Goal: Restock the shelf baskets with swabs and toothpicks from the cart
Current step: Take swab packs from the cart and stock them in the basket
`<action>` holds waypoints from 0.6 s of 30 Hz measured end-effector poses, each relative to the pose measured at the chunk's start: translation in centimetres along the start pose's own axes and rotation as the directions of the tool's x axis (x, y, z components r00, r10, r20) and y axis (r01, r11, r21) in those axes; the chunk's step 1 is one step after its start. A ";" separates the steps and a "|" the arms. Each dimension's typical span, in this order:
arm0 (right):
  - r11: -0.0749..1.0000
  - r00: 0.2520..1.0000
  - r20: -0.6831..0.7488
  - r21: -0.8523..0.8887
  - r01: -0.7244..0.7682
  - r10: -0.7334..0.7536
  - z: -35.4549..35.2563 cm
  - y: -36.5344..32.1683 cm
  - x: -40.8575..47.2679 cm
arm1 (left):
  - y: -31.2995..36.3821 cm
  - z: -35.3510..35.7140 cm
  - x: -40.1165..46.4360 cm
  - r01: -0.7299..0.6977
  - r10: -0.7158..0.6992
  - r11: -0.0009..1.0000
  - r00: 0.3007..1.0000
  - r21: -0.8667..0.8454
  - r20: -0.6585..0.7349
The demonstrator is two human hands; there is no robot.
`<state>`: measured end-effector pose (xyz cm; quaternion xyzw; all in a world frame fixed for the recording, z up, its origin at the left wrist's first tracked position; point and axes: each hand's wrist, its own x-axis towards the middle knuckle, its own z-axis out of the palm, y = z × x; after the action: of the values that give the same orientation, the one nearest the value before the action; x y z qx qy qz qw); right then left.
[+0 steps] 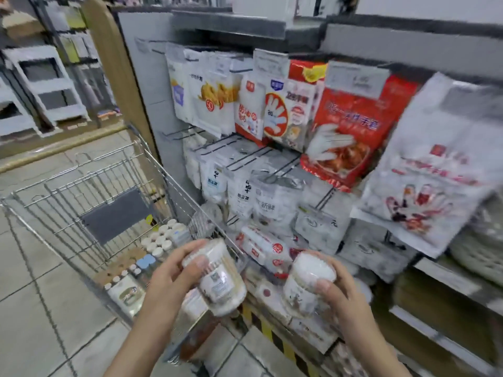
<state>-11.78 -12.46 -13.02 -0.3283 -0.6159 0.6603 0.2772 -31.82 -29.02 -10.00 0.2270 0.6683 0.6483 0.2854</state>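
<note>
Clear tub (217,278) gripped on the left shows tan sticks, white label; clear tub (307,284) gripped on the right shows white swabs. Above them, red-and-white packets (351,123).

The two round clear-plastic swab tubs (215,278) look glossy; the silvery wire cart (89,186) is bare shiny metal; the hanging red-and-white glove packets (351,126) are slick plastic film; the pale tiled floor (32,281) looks smooth and matt.

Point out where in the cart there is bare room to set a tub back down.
Free: the cart floor's far half, between the grey flap and the white-capped jars. Crowded: the near right corner, packed with jars and a box. Both the left hand and the right hand grip tubs.
</note>
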 end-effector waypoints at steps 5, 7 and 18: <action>0.999 0.989 -0.143 0.018 0.044 -0.041 -7.9 -2.8 -2.9 | 2.0 8.9 0.4 -0.047 0.053 0.998 0.986 -0.041 0.161; 0.997 0.974 -0.212 0.018 0.080 -0.075 -12.8 -3.9 -4.6 | 2.4 13.9 0.2 -0.037 0.051 0.998 0.968 -0.059 0.244; 0.966 0.855 -0.462 -0.011 0.257 -0.233 -31.8 -9.9 -8.3 | 5.8 35.9 -2.5 -0.073 0.147 0.983 0.868 -0.170 0.475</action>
<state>17.69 2.10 -3.25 -0.3871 -0.5523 0.5385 0.5052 -6.08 -3.94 -3.83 0.3987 0.5119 0.6330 0.4223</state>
